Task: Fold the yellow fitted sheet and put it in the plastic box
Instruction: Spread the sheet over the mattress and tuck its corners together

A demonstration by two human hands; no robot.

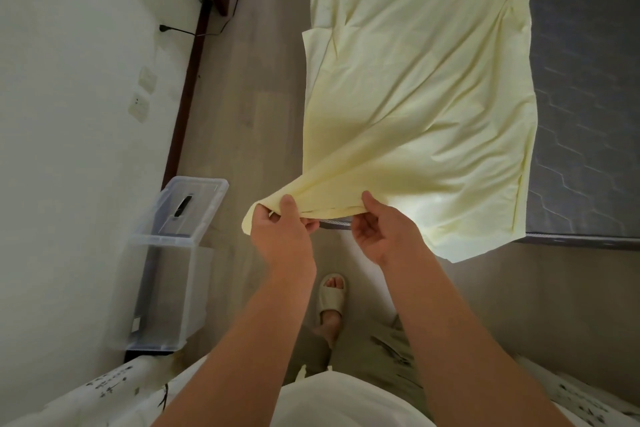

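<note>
The yellow fitted sheet [415,80] lies partly folded across the near left corner of a grey mattress [585,97], with one corner lifted off it toward me. My left hand [282,229] pinches that lifted corner, thumb on top. My right hand [381,229] holds the same edge a little to the right, fingers under the cloth. The clear plastic box [169,274] stands on the floor to my left against the wall, its lid [192,204] propped open and leaning back.
A white wall [69,114] with sockets and a dark skirting board runs along the left. A black cable [228,17] trails on the wooden floor at the back. My slippered foot [332,302] is below the hands. Patterned fabric [104,388] lies at the bottom edge.
</note>
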